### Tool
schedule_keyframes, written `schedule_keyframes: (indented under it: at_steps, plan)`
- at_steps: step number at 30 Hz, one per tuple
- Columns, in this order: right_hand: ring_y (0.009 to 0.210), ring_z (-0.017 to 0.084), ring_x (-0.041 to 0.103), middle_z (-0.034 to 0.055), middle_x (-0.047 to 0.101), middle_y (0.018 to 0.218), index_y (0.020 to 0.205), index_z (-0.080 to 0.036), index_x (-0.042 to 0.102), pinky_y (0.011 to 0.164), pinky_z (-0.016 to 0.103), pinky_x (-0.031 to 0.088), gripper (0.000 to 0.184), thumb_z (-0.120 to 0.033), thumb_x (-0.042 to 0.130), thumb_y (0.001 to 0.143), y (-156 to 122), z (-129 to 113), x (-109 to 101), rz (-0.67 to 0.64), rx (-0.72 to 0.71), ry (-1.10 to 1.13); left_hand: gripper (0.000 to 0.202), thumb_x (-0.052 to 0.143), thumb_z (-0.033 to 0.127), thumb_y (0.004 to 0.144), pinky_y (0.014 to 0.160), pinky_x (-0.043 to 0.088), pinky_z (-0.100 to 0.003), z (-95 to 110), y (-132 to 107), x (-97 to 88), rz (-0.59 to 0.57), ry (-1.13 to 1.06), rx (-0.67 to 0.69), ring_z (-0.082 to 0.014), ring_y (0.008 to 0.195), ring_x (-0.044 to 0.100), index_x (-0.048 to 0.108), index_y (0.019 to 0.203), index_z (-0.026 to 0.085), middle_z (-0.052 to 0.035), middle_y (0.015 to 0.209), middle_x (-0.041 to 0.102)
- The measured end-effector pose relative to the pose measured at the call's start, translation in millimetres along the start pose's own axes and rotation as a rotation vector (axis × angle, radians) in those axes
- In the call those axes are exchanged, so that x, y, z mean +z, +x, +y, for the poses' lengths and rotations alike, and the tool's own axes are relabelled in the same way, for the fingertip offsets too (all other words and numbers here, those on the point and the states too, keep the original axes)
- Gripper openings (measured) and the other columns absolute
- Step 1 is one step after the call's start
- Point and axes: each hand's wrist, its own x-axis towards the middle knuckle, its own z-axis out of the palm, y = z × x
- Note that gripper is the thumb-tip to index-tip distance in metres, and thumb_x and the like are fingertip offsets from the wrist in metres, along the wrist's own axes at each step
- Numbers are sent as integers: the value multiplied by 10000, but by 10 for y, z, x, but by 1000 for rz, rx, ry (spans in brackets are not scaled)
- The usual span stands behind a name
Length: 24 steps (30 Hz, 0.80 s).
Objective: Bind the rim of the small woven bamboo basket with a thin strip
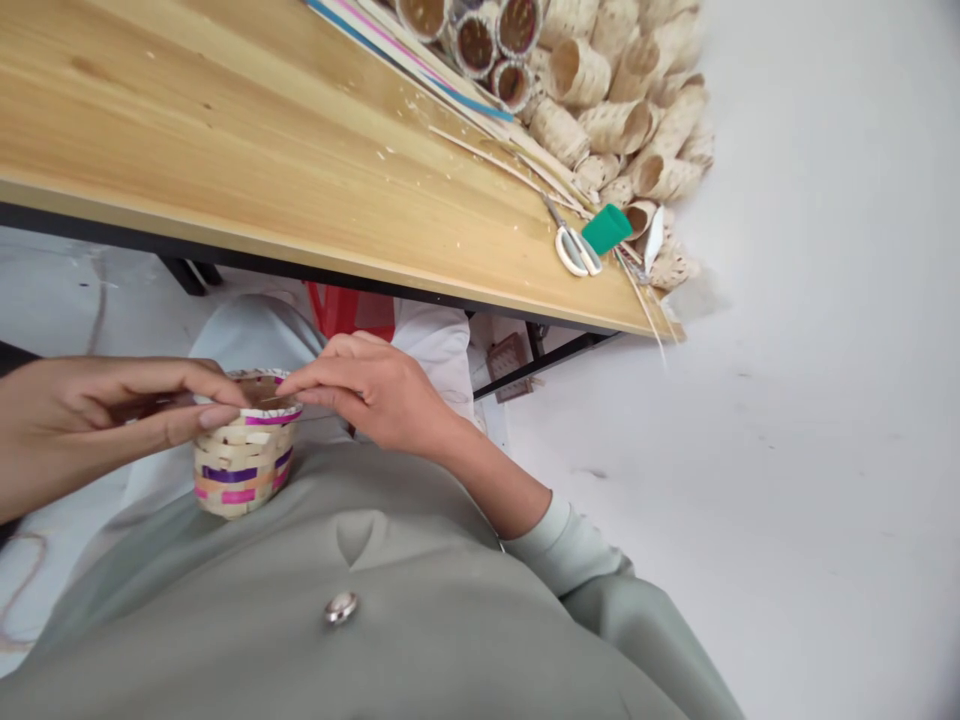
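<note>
A small woven basket (244,465) stands upright against my lap, pale with pink, purple and orange strips and a white-bound rim. My left hand (135,405) pinches its rim on the left side, thumb outside, with the fingertips partly hidden. At the rim's right side, my right hand (367,385) has thumb and forefinger pressed together. A thin pale strand (271,399) runs from those fingertips across the basket's mouth. Whether it is thread or a fine strip I cannot tell.
Beyond my lap is a wooden table (225,130) with a dark metal frame. White-handled scissors (574,245), a green cup-like piece (607,230), loose strips (420,65) and a heap of woven cylinders (600,90) lie on it. Something red (349,310) is underneath.
</note>
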Motion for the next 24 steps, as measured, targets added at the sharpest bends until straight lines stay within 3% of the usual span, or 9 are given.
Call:
schedule_keyframes:
  at_steps: [3,7,13,24]
  plan:
    - [947,122,609,11,719,992,1106,-197,765,980,253,485,212,-243,565,1054,45,-10,-23,-70,-12,4,552,746,793,625,769,656,-351,-105,52,-59,-140,-65,27,-278,861,764,785,718,250,-29,833,794]
    - [952,126,619,13,723,995,1107,-193,761,998,257,485,232,-246,539,1063,63,-12,-32,-107,-32,17,564,761,797,610,742,647,-321,-102,67,-32,-152,-116,27,-255,824,757,786,724,245,-38,801,784]
    - [972,136,623,23,715,1005,1087,-221,753,977,244,493,230,-252,525,1069,88,30,-35,-160,5,28,720,734,917,453,702,639,-317,-60,96,2,-137,-95,-82,-268,809,756,779,694,239,-65,829,794]
    - [938,108,600,9,679,980,1075,-174,763,923,206,476,188,-176,579,1034,113,61,-29,-166,12,122,546,758,764,576,660,591,-249,-149,116,12,-163,-54,-44,-214,760,727,778,746,245,-27,820,783]
